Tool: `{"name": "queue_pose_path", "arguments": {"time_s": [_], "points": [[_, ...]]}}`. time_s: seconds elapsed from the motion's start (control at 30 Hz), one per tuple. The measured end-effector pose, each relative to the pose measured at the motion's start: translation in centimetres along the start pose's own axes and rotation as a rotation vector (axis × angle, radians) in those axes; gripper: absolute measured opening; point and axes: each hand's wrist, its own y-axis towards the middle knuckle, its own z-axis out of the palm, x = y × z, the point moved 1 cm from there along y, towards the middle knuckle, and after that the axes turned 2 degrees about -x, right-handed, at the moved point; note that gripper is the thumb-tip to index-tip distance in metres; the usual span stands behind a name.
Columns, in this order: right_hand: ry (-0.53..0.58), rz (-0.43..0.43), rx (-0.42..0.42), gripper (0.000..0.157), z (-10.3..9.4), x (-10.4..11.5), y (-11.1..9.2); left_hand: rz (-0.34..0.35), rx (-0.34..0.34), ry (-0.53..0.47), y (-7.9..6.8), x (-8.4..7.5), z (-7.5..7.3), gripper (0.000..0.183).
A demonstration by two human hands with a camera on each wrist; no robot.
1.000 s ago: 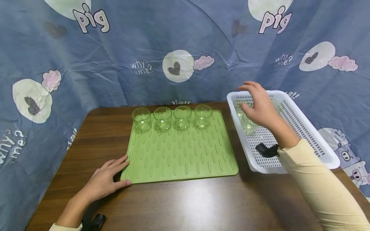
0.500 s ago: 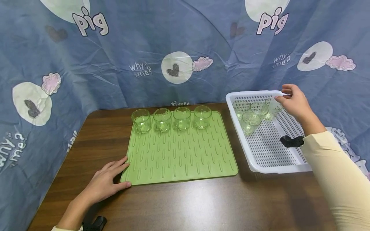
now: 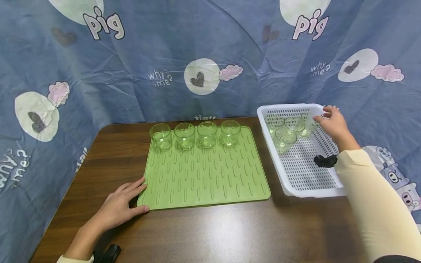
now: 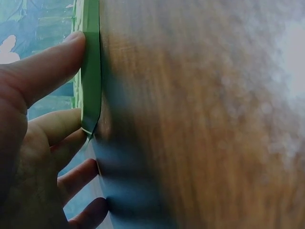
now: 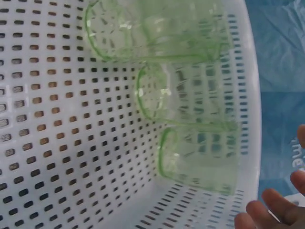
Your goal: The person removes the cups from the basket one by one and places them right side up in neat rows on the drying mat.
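My left hand point(image 3: 118, 206) rests at the near left corner of a green ribbed mat point(image 3: 210, 182). Its fingers and thumb lie relaxed along the mat's edge, as the left wrist view also shows with the thumb point(image 4: 62, 57). Over the far right corner of a white plastic basket point(image 3: 289, 191) is my right hand point(image 3: 335, 126), fingers loosely bent, holding nothing. Several clear green glasses stand at the basket's far end; the nearest to this hand is one glass point(image 5: 200, 160). In the right wrist view the fingertips point(image 5: 269, 198) show just past the rim.
Several more green glasses stand in a row along the mat's back edge, among them the leftmost glass point(image 3: 162, 138) and the rightmost glass point(image 3: 231, 134). A blue printed curtain point(image 3: 131, 65) hangs directly behind the brown wooden table point(image 3: 210, 233).
My right hand has moved right from above the basket's glasses to its far right corner, then dipped slightly lower. My left hand and the glasses on the mat have stayed put.
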Motion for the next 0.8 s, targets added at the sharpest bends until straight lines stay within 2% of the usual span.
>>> {"name": "queue_pose_path", "arguments": {"time_s": [0.13, 0.27, 0.37, 0.57, 0.8], "points": [[-0.063, 0.031, -0.030, 0.071, 0.6, -0.5, 0.4, -0.007, 0.005, -0.001, 0.1, 0.1, 0.0, 0.079], [-0.107, 0.018, -0.049, 0.068, 1.4, -0.7, 0.7, -0.008, 0.000, -0.007, -0.1, 0.0, 0.1, 0.078], [-0.102, 0.012, -0.040, 0.068, 1.9, -0.8, 0.9, 0.000, 0.000, -0.020, -0.2, 0.0, 0.1, 0.078], [-0.063, 0.059, -0.005, 0.072, 2.6, -0.9, 1.2, 0.001, 0.009, -0.036, -0.2, 0.0, 0.3, 0.078], [-0.088, 0.068, -0.032, 0.071, 2.8, -0.6, 1.5, 0.001, -0.002, -0.026, -0.1, 0.1, 0.1, 0.078]]}}
